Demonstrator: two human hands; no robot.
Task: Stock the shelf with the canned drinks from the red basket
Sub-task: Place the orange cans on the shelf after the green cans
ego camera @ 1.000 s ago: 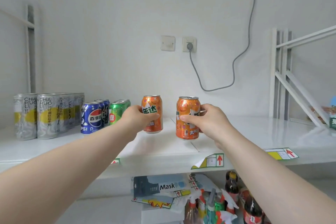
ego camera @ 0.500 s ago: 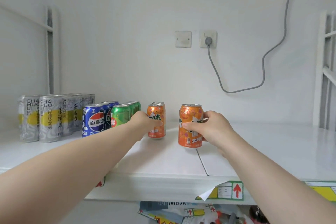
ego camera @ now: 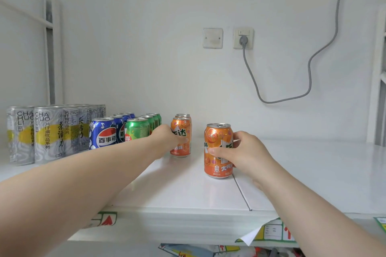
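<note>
On the white shelf (ego camera: 188, 198) my left hand (ego camera: 167, 137) grips an orange can (ego camera: 183, 137) that stands in front of another orange can, right of the green row. My right hand (ego camera: 242, 152) grips a second orange can (ego camera: 217, 148), upright on the shelf nearer the front edge. To the left stand rows of green cans (ego camera: 137, 129), blue Pepsi cans (ego camera: 102, 133) and tall silver-and-yellow cans (ego camera: 48, 133). The red basket is out of view.
A wall socket with a grey cable (ego camera: 250, 75) hangs behind the shelf. A white frame post (ego camera: 378, 81) stands at the right. Price labels (ego camera: 273, 231) stick to the shelf's front edge. Bare shelf surface stretches to the right of my right hand.
Both cans have come down from the air onto the shelf. My left hand has pushed its can back into the orange row. The camera has moved closer and tilted up.
</note>
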